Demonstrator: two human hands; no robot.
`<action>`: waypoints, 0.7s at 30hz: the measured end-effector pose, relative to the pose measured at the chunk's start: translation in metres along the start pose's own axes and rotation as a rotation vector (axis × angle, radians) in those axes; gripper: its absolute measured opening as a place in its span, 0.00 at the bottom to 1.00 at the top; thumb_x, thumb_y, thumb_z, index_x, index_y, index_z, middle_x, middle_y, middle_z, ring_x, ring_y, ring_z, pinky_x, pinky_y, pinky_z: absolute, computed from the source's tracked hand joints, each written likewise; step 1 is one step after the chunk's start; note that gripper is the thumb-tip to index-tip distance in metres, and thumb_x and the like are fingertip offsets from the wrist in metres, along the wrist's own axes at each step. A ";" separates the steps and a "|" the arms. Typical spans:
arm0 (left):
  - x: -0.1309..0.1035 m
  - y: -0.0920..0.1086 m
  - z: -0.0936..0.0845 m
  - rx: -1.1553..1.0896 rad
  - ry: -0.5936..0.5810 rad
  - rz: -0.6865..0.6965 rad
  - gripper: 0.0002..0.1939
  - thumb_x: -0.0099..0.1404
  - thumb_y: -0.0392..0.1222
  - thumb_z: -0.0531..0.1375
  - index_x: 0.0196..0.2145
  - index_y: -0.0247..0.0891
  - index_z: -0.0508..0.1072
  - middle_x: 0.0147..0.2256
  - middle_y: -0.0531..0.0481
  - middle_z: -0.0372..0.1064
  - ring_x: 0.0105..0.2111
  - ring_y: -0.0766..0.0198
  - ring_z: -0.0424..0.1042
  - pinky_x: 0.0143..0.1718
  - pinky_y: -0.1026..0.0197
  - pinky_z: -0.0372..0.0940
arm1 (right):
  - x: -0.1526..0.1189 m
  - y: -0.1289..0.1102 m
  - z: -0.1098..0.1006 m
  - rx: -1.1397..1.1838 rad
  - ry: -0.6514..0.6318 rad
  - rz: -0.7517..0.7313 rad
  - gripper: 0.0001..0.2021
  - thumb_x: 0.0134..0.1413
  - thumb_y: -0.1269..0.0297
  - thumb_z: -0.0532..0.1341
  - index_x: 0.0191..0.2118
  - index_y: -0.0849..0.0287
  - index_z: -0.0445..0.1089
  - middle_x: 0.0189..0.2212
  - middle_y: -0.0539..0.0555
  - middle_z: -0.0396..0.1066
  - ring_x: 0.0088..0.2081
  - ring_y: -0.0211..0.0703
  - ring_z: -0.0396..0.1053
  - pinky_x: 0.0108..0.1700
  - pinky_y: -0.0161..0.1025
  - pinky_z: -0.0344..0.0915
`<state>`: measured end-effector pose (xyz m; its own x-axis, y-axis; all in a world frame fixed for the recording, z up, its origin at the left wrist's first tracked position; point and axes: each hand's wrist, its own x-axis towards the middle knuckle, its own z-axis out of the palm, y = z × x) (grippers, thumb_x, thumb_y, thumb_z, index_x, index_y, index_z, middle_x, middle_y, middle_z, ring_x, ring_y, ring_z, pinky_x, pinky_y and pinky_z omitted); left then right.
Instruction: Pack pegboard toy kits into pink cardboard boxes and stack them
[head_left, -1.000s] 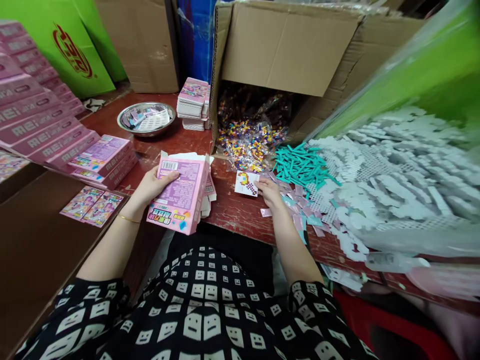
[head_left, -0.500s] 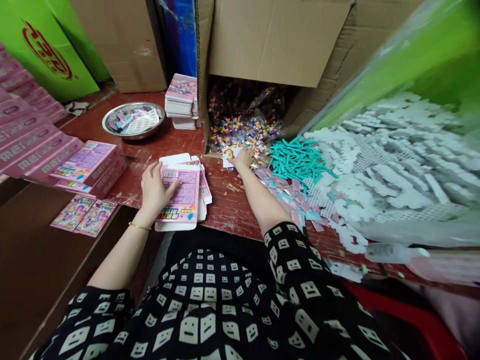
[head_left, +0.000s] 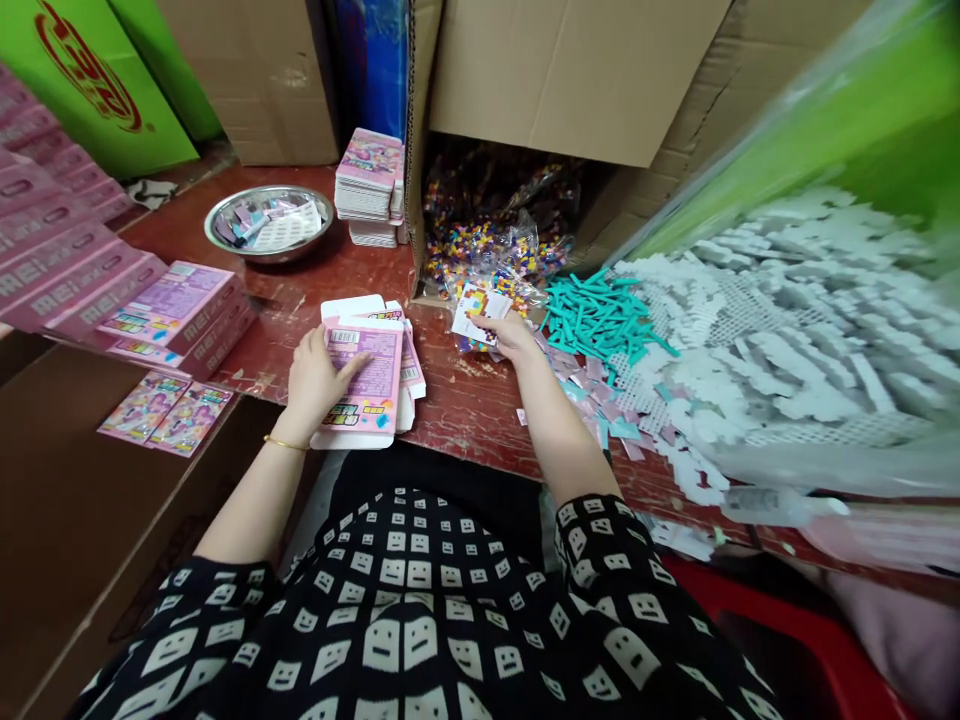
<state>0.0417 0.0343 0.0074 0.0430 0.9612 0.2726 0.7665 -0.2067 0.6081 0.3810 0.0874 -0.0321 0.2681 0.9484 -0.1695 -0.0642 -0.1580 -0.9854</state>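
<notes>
My left hand (head_left: 315, 380) is closed round the left edge of a flat pink carton (head_left: 367, 385), thumb on its printed face. That carton lies on a few more pink cartons (head_left: 412, 375) at the table's front edge. In my right hand (head_left: 514, 335) is a clear bag with a white pattern card (head_left: 478, 310), pinched between thumb and fingers; small coloured beads show under the card. Just behind it, many bead bags (head_left: 495, 245) spill from the opening of a cardboard box (head_left: 577, 80). Teal sticks (head_left: 600, 320) lie heaped to the right of this hand.
White plastic pegboard pieces (head_left: 795, 320) pile up at the right, beside small pink and blue packets (head_left: 600, 390). A metal bowl (head_left: 217, 235) stands at the back left. Stacked pink boxes (head_left: 67, 260) line the left, and a carton stack (head_left: 367, 190) stands beside the cardboard box.
My right hand has drawn back slightly from the bead bags, and the bag with the pattern card has come with it, tilted. My left hand stays on the pink carton.
</notes>
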 end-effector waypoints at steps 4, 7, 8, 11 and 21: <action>-0.015 0.034 0.008 -0.374 -0.046 0.053 0.43 0.54 0.58 0.70 0.61 0.35 0.64 0.63 0.31 0.61 0.64 0.41 0.61 0.65 0.39 0.57 | -0.058 -0.009 0.011 0.185 -0.186 -0.078 0.32 0.23 0.58 0.79 0.41 0.56 0.70 0.40 0.53 0.79 0.43 0.50 0.77 0.49 0.49 0.75; -0.038 0.064 0.026 -0.778 -0.310 -0.050 0.35 0.53 0.61 0.69 0.51 0.36 0.73 0.52 0.36 0.74 0.51 0.46 0.75 0.53 0.45 0.72 | -0.107 -0.009 0.038 0.145 -0.287 -0.192 0.33 0.28 0.54 0.79 0.44 0.53 0.68 0.42 0.52 0.77 0.44 0.48 0.76 0.49 0.47 0.74; -0.043 0.070 0.031 -0.861 -0.370 -0.103 0.31 0.54 0.62 0.69 0.46 0.35 0.76 0.45 0.38 0.77 0.45 0.48 0.78 0.47 0.47 0.75 | -0.118 -0.006 0.041 0.103 -0.273 -0.239 0.32 0.31 0.52 0.78 0.45 0.52 0.68 0.42 0.52 0.77 0.44 0.47 0.76 0.49 0.45 0.74; -0.045 0.064 0.030 -0.974 -0.335 -0.236 0.26 0.54 0.61 0.69 0.36 0.34 0.78 0.34 0.42 0.79 0.35 0.53 0.80 0.38 0.54 0.77 | -0.123 0.004 0.014 -0.090 -0.081 -0.345 0.26 0.45 0.49 0.72 0.48 0.52 0.67 0.40 0.54 0.76 0.43 0.45 0.75 0.49 0.44 0.72; -0.024 -0.010 0.001 -1.261 0.011 -0.499 0.26 0.47 0.48 0.75 0.42 0.34 0.78 0.42 0.42 0.81 0.38 0.56 0.81 0.39 0.61 0.77 | -0.063 0.059 -0.111 -1.084 0.311 -0.178 0.14 0.49 0.70 0.62 0.43 0.66 0.77 0.48 0.68 0.76 0.54 0.58 0.69 0.60 0.52 0.61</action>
<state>0.0334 0.0130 -0.0059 -0.0741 0.9821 -0.1733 -0.4054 0.1291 0.9050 0.4665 -0.0123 -0.0814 0.4268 0.8956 0.1254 0.8215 -0.3259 -0.4680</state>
